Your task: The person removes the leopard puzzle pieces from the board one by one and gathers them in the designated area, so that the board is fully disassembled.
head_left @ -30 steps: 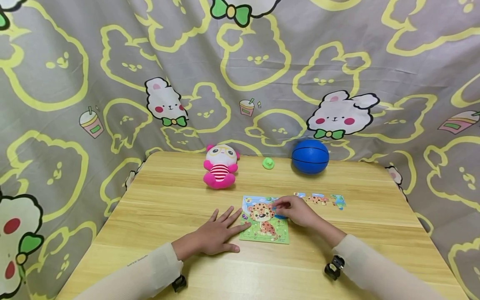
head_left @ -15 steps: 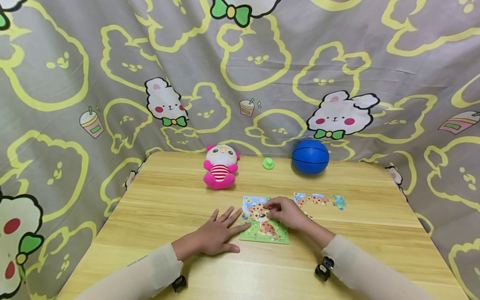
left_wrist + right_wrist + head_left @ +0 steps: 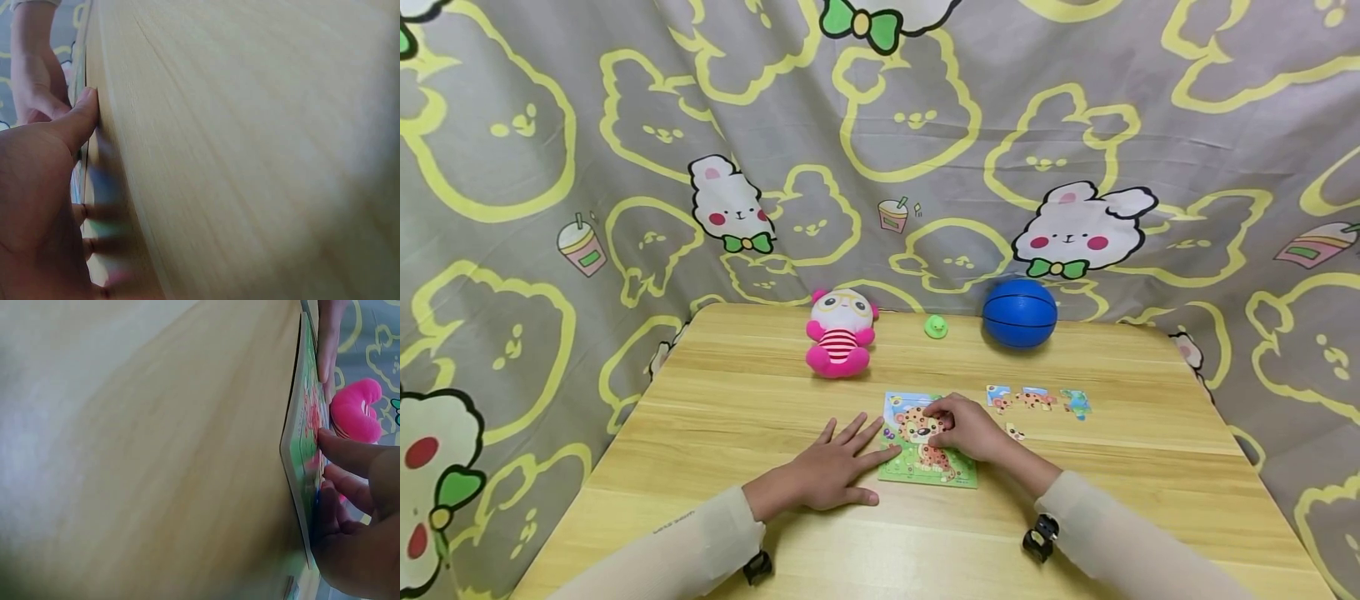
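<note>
A square jigsaw puzzle point(image 3: 929, 477) with a spotted leopard cub on green grass lies on the wooden table. My left hand point(image 3: 831, 471) rests palm down at its left side, fingers spread, one fingertip over the puzzle's left edge. From the right, my right hand point(image 3: 973, 429) reaches over the board with bent fingers. Its thumb and fingertips pinch at a puzzle piece on the picture's upper right; the fingers mostly hide that piece. In the right wrist view, the thumb point(image 3: 347, 450) and fingers touch the puzzle board point(image 3: 306, 481).
Loose puzzle pieces point(image 3: 1036, 400) lie right of the board, and one small piece point(image 3: 1015, 432) lies nearer my right wrist. Farther back are a pink panda plush point(image 3: 838, 337), a small green toy point(image 3: 936, 327) and a blue ball point(image 3: 1020, 314). A patterned curtain point(image 3: 820, 117) surrounds the table.
My right hand has shifted left over the puzzle from its right edge, covering more of the cub's head. A small loose piece beside the wrist has come into sight. My left hand has stayed put.
</note>
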Action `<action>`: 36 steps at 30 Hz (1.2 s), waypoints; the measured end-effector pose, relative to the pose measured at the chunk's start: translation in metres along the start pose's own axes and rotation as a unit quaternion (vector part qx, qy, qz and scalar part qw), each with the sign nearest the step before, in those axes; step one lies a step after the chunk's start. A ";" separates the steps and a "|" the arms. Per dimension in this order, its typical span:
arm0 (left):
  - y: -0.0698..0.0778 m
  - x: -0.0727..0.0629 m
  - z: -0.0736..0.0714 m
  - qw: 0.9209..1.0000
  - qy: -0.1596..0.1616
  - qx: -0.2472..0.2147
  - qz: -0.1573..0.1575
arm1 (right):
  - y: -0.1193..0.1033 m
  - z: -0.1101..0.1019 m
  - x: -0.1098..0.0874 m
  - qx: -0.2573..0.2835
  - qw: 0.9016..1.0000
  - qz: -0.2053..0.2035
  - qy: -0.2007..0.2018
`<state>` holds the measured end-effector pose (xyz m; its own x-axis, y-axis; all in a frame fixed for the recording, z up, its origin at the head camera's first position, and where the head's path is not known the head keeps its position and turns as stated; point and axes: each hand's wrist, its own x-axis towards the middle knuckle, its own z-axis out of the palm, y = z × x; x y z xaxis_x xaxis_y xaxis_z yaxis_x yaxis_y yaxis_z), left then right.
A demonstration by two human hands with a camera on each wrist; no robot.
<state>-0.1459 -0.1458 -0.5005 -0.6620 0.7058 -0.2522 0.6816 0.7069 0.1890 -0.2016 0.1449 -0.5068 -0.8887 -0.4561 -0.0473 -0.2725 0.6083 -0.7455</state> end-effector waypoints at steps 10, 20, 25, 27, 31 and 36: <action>0.001 -0.001 -0.001 1.000 0.008 -0.012 0.007 | -0.006 0.001 0.004 0.015 1.000 0.011 -0.025; 0.013 0.006 -0.010 0.999 0.015 -0.048 -0.013 | -0.012 0.003 0.008 0.022 0.999 0.039 -0.024; 0.024 0.011 -0.010 1.000 -0.001 -0.016 -0.023 | -0.014 0.002 0.009 0.022 0.998 0.051 -0.023; 0.028 0.011 -0.009 1.000 -0.009 0.002 -0.028 | -0.015 0.001 0.009 0.020 0.998 0.049 -0.023; 0.032 0.012 -0.009 0.999 -0.019 0.021 -0.036 | -0.014 0.000 0.008 0.023 0.998 0.049 -0.028; 0.032 0.013 -0.010 0.999 -0.025 0.023 -0.038 | -0.013 -0.002 0.009 0.038 0.998 0.042 -0.032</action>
<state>-0.1358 -0.1132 -0.4886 -0.6963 0.6469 -0.3109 0.6448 0.7541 0.1249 -0.2064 0.1345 -0.4962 -0.8812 -0.4478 -0.1517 -0.1680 0.5964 -0.7849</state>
